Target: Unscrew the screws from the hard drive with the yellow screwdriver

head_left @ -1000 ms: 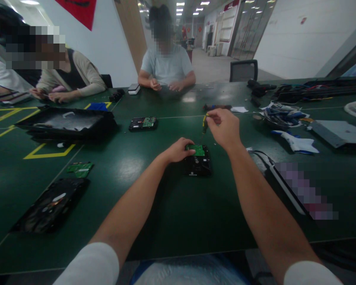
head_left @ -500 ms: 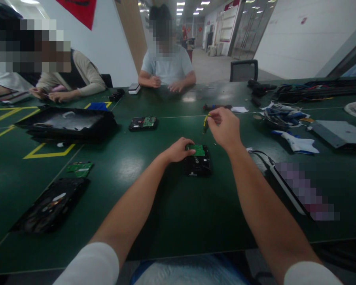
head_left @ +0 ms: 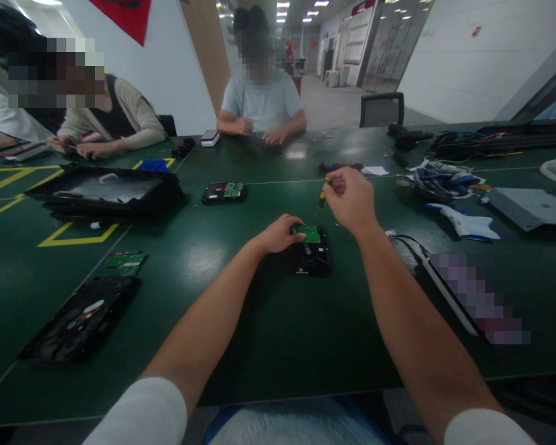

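A black hard drive (head_left: 311, 254) lies on the green table (head_left: 269, 321) in front of me, its green circuit board (head_left: 312, 234) facing up. My left hand (head_left: 280, 233) rests on the drive's far left corner, fingers on the board's edge. My right hand (head_left: 352, 201) hovers just beyond the drive and pinches a small yellow-and-black screwdriver (head_left: 323, 193), tip pointing down toward the board.
A second hard drive (head_left: 223, 192) lies farther out. At left are a black tray (head_left: 104, 193), a loose green board (head_left: 126, 263) and an opened drive (head_left: 81, 318). Cables and tools (head_left: 440, 176) crowd the right. Two people sit across the table, working.
My right hand has shifted slightly and the screwdriver sits more upright in its fingers. My left hand has stayed on the drive.
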A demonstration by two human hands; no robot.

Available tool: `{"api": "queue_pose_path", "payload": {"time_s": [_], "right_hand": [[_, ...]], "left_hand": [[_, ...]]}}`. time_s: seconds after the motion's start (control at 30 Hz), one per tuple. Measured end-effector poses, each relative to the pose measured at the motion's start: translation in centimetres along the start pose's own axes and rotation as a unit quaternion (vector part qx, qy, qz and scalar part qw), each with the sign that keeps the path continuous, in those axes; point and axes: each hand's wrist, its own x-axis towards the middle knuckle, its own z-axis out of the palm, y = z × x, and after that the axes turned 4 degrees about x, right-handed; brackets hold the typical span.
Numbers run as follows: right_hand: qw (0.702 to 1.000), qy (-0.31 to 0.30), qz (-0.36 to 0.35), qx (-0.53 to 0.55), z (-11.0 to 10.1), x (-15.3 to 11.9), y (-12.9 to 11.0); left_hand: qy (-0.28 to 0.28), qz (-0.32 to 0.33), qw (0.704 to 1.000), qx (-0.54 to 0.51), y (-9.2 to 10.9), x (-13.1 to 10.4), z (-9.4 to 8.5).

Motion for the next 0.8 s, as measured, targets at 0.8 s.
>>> {"api": "queue_pose_path", "payload": {"time_s": [0.8], "right_hand": [[1.000,0.006,-0.004,0.028,0.07,-0.06,-0.35]], "left_hand": [[-0.002,0.006,1.000,0.003,-0.42,0.18,0.13]]}}
